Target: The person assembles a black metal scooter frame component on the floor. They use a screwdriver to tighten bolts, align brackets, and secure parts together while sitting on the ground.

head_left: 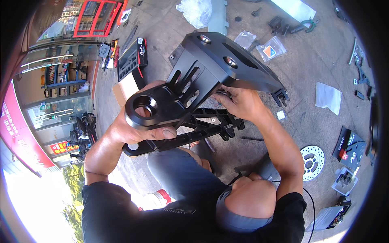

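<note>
Both my hands hold up a large black metal part that looks like a swingarm (212,67). It has a round collar at its near-left end, long slots and two shiny recessed fittings. My left hand (125,126) wraps around the collar end, its thumb lying along the lower edge and most fingers hidden behind. My right hand (239,103) grips the underside near the broad upper section, its fingertips partly covered. Below the main body shows a black truss-like arm (204,123) with cut-outs; I cannot tell whether it is joined to the part.
A perforated brake disc (311,162) lies on the paved floor at right, near a clear box (344,181) of small parts. Beyond the part are a black case tray (130,60), plastic bags (271,48) and loose hardware. A red-framed rack (95,18) stands far left.
</note>
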